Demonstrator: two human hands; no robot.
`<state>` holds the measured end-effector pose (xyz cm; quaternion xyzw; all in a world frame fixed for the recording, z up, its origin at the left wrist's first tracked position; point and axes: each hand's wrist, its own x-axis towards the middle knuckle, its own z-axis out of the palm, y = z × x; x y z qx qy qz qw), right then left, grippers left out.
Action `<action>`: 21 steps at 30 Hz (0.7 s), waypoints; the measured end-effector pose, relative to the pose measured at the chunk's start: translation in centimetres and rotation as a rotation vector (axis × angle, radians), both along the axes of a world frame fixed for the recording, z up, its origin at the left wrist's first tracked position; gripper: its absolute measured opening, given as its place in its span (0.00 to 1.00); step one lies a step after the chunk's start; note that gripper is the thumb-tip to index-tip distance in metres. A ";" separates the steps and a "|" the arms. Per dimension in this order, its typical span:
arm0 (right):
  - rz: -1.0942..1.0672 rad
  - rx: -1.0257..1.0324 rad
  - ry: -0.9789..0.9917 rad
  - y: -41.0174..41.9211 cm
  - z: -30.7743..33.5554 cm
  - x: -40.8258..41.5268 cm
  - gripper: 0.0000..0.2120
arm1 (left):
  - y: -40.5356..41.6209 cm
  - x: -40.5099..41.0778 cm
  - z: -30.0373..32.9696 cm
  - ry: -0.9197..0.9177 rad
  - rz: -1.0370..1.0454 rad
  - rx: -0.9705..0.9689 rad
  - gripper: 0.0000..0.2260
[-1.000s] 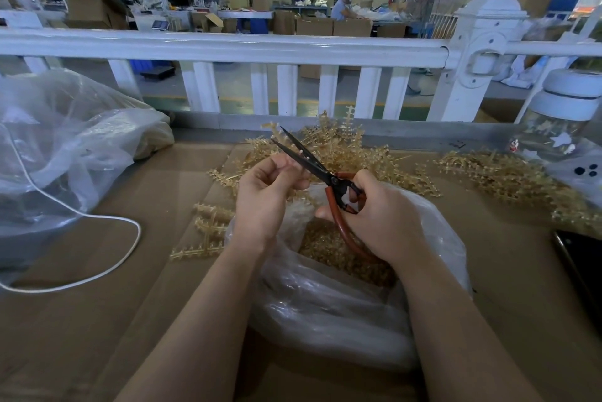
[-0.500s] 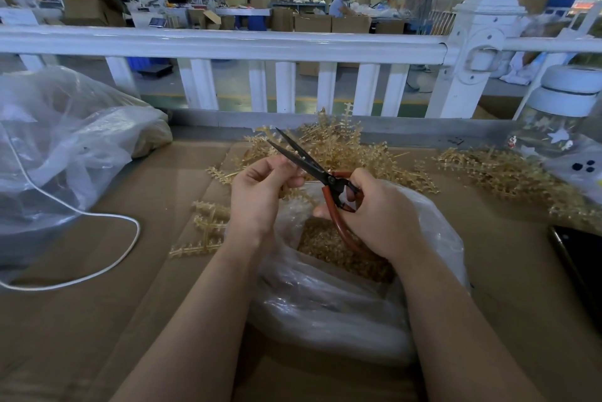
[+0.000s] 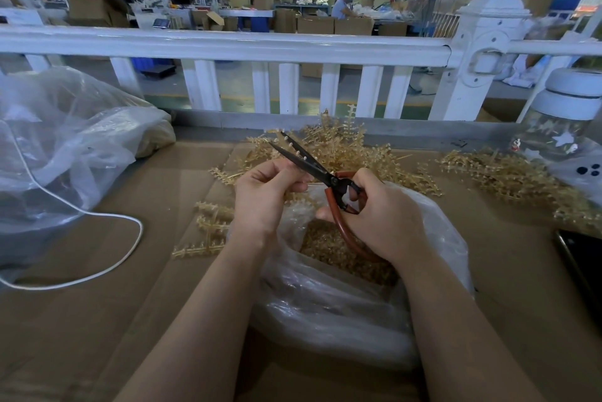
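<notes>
Mostly hidden behind the dark blades, the thin amber strip (image 3: 304, 157) shows only as small pegs. The left hand (image 3: 264, 196) pinches it with curled fingers. A dark phone (image 3: 583, 258) is cut off at the bench's right edge. The clear bag (image 3: 325, 313) near the front edge holds tiny amber cuttings (image 3: 329, 248). Above its mouth the right hand (image 3: 381, 216) grips the red-handled scissors (image 3: 312, 167), blades slightly parted and angled toward the far left.

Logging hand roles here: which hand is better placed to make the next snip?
Right. The right hand grips the scissors by their red handles, blades open around the plastic strip; the left hand only pinches that strip above the clear bag.
</notes>
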<state>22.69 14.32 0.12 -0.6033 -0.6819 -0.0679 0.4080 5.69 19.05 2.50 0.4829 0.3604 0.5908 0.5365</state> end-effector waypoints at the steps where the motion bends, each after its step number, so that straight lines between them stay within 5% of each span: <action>1: 0.001 0.001 -0.003 0.0 0.0 0.0 0.27 | 0.0 0.0 0.0 -0.001 -0.004 -0.002 0.03; 21: 0.036 -0.052 0.061 0.0 0.1 0.0 0.25 | 0.0 -0.2 0.1 -0.027 -0.022 -0.060 0.04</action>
